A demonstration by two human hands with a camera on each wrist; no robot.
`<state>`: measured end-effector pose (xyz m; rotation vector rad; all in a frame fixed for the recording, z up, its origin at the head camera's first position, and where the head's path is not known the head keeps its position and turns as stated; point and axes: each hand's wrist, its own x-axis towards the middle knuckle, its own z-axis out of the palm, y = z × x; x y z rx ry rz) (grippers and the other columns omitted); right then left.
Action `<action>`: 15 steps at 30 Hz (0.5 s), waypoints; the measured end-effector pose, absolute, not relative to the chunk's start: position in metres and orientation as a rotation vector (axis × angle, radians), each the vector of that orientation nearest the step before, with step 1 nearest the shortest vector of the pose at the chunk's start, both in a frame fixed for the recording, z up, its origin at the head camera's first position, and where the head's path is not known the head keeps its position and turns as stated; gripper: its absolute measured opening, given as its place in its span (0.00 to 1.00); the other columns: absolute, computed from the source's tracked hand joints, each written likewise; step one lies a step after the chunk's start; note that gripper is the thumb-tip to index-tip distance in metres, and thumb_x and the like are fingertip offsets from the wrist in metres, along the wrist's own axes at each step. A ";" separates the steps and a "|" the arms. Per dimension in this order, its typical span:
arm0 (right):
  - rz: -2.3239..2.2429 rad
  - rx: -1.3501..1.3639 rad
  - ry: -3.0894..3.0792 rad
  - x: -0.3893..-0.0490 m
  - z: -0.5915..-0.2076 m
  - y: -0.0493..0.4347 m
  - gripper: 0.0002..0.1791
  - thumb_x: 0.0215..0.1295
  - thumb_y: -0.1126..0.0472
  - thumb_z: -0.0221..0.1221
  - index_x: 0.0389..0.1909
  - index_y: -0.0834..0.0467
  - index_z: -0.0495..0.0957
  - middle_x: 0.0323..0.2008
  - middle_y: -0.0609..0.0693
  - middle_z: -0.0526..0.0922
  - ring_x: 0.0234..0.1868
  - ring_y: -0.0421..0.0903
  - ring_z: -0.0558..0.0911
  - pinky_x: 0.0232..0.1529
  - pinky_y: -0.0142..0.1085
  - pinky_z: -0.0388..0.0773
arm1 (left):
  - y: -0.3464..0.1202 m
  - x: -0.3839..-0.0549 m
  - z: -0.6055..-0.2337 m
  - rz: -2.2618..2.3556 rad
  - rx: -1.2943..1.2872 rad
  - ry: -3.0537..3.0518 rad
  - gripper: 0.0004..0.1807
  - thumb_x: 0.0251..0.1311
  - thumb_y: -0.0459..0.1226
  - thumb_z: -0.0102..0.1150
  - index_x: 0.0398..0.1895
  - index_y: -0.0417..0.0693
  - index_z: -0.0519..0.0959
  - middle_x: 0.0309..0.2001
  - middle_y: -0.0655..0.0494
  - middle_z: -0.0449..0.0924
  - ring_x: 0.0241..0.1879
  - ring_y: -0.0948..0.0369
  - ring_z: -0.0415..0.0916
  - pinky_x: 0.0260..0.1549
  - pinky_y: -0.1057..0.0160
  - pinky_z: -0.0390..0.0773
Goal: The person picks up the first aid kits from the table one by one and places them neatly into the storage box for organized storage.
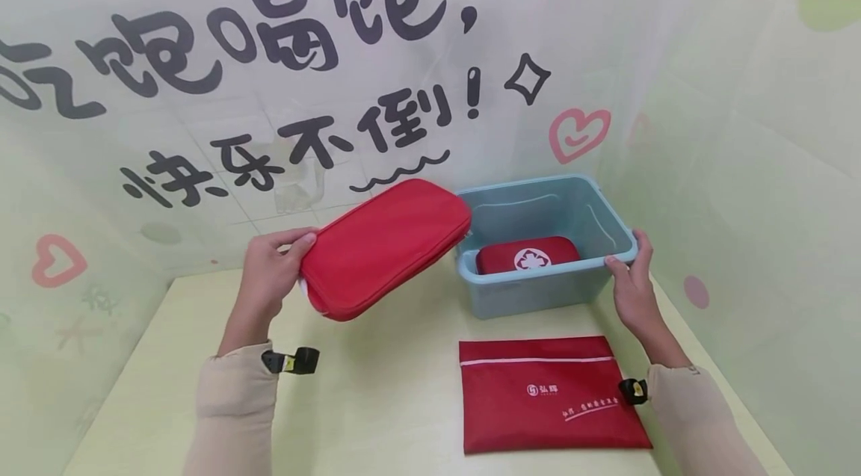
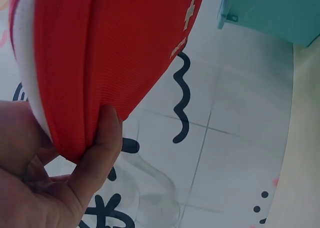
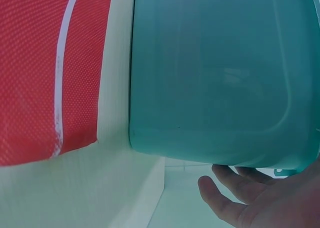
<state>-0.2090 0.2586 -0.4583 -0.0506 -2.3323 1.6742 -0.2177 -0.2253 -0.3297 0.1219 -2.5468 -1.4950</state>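
My left hand (image 1: 272, 270) pinches the left end of a red zippered pouch (image 1: 386, 248), thumb on one side and fingers on the other. The pouch is raised over the table, tilted, its right end beside the bin's rim. White markings and a white edge strip show on it in the left wrist view. My right hand (image 1: 635, 285) grips the right front corner of a light-blue plastic bin (image 1: 538, 297), thumb at the rim and fingers along the outside. Inside the bin lies a red case (image 1: 498, 255) with a white emblem, its lower part hidden by the front wall.
A flat dark-red document bag (image 1: 538, 416) with a white stripe and white print lies on the pale table (image 1: 377, 401) in front of the bin. Behind the table hangs a pale printed sheet (image 1: 403, 140) with black lettering; similar sheets enclose both sides.
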 end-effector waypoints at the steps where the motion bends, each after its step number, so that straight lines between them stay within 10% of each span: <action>1: 1.673 -0.049 -2.332 -0.209 -0.458 0.259 0.37 0.78 0.54 0.40 0.78 0.44 0.30 0.73 0.65 0.47 0.71 0.68 0.50 0.65 0.73 0.52 | -0.221 -0.220 -0.328 -1.501 0.112 -2.546 0.20 0.71 0.38 0.56 0.61 0.36 0.78 0.48 0.33 0.81 0.28 0.64 0.84 0.32 0.70 0.83; 15: 1.674 -0.050 -2.327 -0.209 -0.456 0.258 0.37 0.78 0.54 0.41 0.78 0.43 0.30 0.74 0.63 0.46 0.72 0.67 0.50 0.66 0.71 0.51 | -0.165 -0.250 -0.320 -1.552 -0.020 -2.589 0.16 0.70 0.34 0.56 0.56 0.37 0.81 0.45 0.36 0.83 0.30 0.55 0.85 0.31 0.66 0.84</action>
